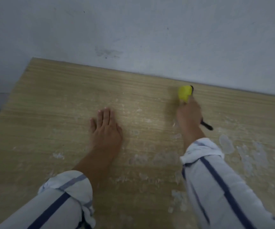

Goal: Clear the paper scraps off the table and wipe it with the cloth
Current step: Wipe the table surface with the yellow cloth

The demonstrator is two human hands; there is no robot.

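Setting: a pale wood-grain table (59,90) pushed against a scuffed whitish wall (133,30), seen from above by the person working at it.

Left hand (106,129): lies palm down on the tabletop, fingers straight and close together, holding nothing. It looks planted there to brace the body while the other arm reaches out.

Right hand (188,113): fingers curled round a yellow-headed tool (185,93), whose black handle (207,126) pokes out behind the wrist. The picture is blurred here, so the exact grip cannot be made out.

Tool position: the yellow head sits just past the right fingertips, close to the wall edge of the table, seemingly pressed down on the surface to scrape loose what is stuck.

Paper scraps (226,143): white flecks and patches cling to the wood. The largest lie behind the right fingers, beside the rolled striped right sleeve (216,179); thinner traces run between the two hands and back toward the left sleeve (64,195).

Beyond the left fingertips: mostly bare wood out to the far corner.

Cloth: not in view.

Stage, as a judgement: scrap clearing is under way, with much residue left near the person; wiping looks not yet begun.
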